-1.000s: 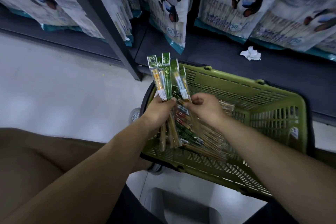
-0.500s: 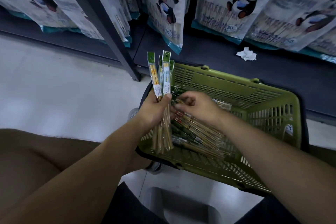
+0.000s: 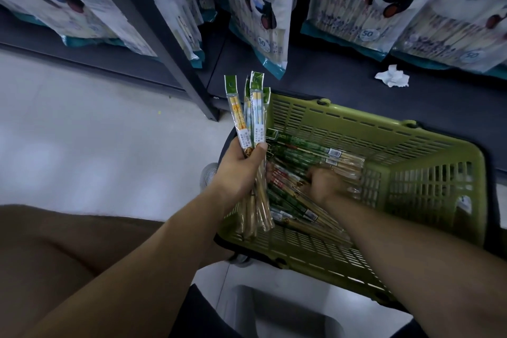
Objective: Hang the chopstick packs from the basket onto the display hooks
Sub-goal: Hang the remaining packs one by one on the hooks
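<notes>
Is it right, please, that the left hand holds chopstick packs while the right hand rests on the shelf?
No: the head view shows the right hand in the basket, not on the shelf; the left hand does hold chopstick packs.

The basket point(image 3: 384, 129) stood open at the top, with slatted walls closing all four sides. The left grip point(image 3: 241, 170) held a fan of chopstick packs point(image 3: 255, 112) upright over the basket's left rim, blocking that corner. The right grip point(image 3: 326, 184), blurred, was down among the loose packs point(image 3: 301, 151) covering the bottom. Beyond the far rim, panda bags point(image 3: 260, 8) hung low over the dark shelf point(image 3: 329, 82), with an upright post point(image 3: 164, 44) just left. The pale floor point(image 3: 82, 132) left of the basket gave open room.
</notes>
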